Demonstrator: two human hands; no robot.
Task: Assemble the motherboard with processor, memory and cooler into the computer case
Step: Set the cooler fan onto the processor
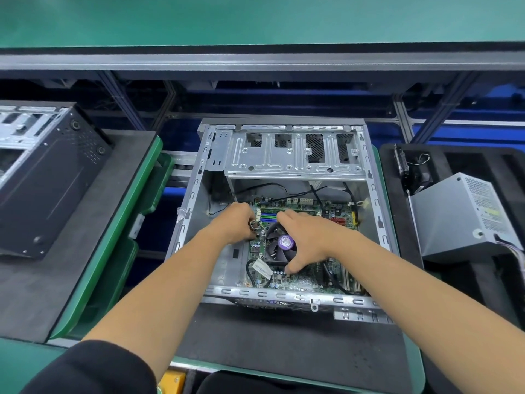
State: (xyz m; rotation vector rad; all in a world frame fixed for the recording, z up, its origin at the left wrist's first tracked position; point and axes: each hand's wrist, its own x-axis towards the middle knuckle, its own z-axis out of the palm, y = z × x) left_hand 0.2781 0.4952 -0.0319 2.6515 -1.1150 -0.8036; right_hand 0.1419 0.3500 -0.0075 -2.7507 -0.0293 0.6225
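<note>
Both hands [308, 238] inside computer case [377, 223] walls

I am seeing both of my forearms showing bare from the elbow down to the left hand [237, 223] and the right hand [308, 240], with nothing worn on wrists or fingers: no gloves, watch or rings. A black sleeve [93, 368] is showing bunched up at my left elbow, its fabric plain and matte, and more black cloth is showing at the bottom edge.
</note>
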